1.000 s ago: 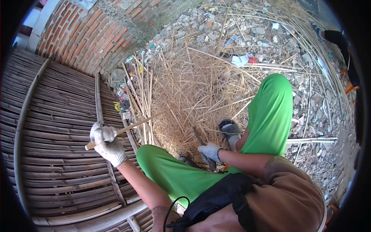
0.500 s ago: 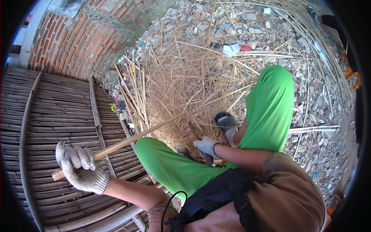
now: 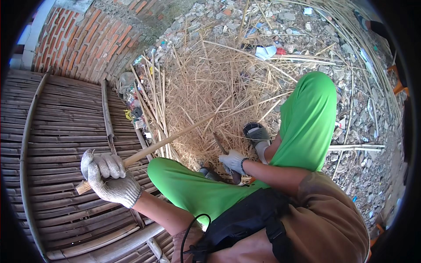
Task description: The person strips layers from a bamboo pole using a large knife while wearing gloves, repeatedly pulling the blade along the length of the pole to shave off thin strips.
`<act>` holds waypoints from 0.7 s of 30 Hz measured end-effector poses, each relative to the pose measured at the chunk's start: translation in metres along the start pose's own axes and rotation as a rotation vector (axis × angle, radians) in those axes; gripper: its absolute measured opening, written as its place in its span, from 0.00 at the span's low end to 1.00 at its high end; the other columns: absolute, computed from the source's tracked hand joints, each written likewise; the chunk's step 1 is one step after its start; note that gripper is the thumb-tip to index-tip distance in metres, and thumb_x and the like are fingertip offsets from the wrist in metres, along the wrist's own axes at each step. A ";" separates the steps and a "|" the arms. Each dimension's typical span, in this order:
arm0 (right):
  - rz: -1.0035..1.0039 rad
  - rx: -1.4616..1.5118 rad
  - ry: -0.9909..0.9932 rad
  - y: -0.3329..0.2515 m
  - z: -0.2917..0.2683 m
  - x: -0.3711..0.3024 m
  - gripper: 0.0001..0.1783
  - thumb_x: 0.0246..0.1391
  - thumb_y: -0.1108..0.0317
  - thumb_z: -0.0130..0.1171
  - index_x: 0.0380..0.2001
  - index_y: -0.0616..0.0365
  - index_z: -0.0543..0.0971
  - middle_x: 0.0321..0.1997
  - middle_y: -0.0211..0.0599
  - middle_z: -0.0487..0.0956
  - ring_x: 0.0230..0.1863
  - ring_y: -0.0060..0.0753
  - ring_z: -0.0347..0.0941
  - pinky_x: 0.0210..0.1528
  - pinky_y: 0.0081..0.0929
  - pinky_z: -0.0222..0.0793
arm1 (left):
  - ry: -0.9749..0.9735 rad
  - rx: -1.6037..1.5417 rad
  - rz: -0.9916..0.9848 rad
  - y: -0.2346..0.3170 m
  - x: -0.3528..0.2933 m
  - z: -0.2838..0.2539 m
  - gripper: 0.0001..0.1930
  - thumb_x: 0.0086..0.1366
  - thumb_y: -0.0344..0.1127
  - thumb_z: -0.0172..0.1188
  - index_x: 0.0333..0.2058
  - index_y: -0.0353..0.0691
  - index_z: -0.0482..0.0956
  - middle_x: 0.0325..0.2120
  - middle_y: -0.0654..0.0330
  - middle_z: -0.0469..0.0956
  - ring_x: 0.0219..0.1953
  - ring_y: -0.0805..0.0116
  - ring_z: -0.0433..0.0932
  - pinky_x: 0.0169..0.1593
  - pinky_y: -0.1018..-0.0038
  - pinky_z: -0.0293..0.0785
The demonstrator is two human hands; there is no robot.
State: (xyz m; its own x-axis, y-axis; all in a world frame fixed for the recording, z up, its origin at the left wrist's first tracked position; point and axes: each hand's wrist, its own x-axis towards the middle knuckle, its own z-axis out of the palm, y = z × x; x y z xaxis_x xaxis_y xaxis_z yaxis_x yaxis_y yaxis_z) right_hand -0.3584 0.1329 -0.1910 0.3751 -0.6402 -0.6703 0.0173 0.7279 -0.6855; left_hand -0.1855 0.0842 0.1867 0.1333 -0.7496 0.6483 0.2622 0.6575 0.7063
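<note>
My left hand (image 3: 110, 177), in a pale knitted glove, is wrapped round a bamboo strip (image 3: 169, 139) close to its thick cut end. The strip slants up to the right across my left knee, and its thin far end lies over a heap of shavings (image 3: 197, 92). Between my knees, my gloved right hand (image 3: 233, 161) is closed round what looks like a knife (image 3: 219, 143). Its narrow dark blade points up and away, and the brown handle end shows below the glove. The strip and the blade are apart.
A slatted bamboo panel (image 3: 70, 144) lies along my left side, below a brick wall (image 3: 87, 39). Several cut strips (image 3: 149, 105) lean by the heap. Rubble and litter (image 3: 364, 127) cover the ground at right, with long bamboo strips (image 3: 335, 30) at the far right.
My left hand has moved to the right and slightly away from me, carrying the bamboo strip with it. The strip's far end has slid further over the shavings. My right hand has hardly moved.
</note>
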 end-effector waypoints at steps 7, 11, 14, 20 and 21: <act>0.043 0.066 -0.003 -0.003 0.000 -0.004 0.18 0.60 0.58 0.60 0.31 0.66 0.76 0.21 0.38 0.76 0.18 0.34 0.74 0.20 0.36 0.71 | -0.021 0.022 0.063 0.033 -0.005 -0.010 0.17 0.69 0.27 0.56 0.53 0.25 0.79 0.16 0.71 0.58 0.14 0.81 0.55 0.13 0.82 0.58; 0.053 0.086 -0.029 -0.012 0.000 -0.015 0.19 0.60 0.57 0.60 0.30 0.66 0.76 0.21 0.38 0.77 0.18 0.34 0.74 0.21 0.36 0.71 | -0.038 0.064 0.065 0.028 -0.009 -0.011 0.17 0.69 0.28 0.55 0.54 0.26 0.80 0.17 0.71 0.57 0.14 0.80 0.54 0.15 0.81 0.59; 0.031 0.028 -0.019 -0.013 -0.001 -0.017 0.20 0.60 0.56 0.59 0.28 0.66 0.76 0.22 0.39 0.77 0.18 0.34 0.75 0.22 0.36 0.72 | -0.007 0.040 0.045 0.021 -0.012 -0.013 0.17 0.70 0.28 0.55 0.54 0.26 0.80 0.16 0.71 0.58 0.15 0.80 0.55 0.15 0.81 0.58; 0.072 0.066 -0.005 -0.020 0.001 -0.025 0.16 0.59 0.59 0.57 0.30 0.64 0.74 0.21 0.40 0.75 0.20 0.39 0.75 0.23 0.41 0.71 | -0.021 0.004 0.031 0.021 -0.015 -0.026 0.17 0.71 0.27 0.54 0.55 0.26 0.79 0.17 0.70 0.60 0.15 0.80 0.56 0.15 0.81 0.59; 0.070 0.066 -0.007 -0.023 0.001 -0.028 0.16 0.59 0.59 0.57 0.30 0.64 0.74 0.22 0.40 0.75 0.20 0.38 0.75 0.23 0.41 0.71 | -0.018 0.006 0.031 0.022 -0.014 -0.027 0.17 0.71 0.27 0.54 0.55 0.26 0.79 0.17 0.70 0.60 0.15 0.80 0.56 0.15 0.81 0.59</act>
State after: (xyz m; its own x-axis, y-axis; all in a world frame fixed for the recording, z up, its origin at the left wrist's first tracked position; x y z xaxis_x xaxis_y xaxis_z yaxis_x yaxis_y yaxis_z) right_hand -0.3688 0.1346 -0.1563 0.3843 -0.5852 -0.7140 0.0519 0.7859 -0.6162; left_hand -0.1561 0.1072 0.1853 0.1239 -0.7272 0.6751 0.2528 0.6810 0.6872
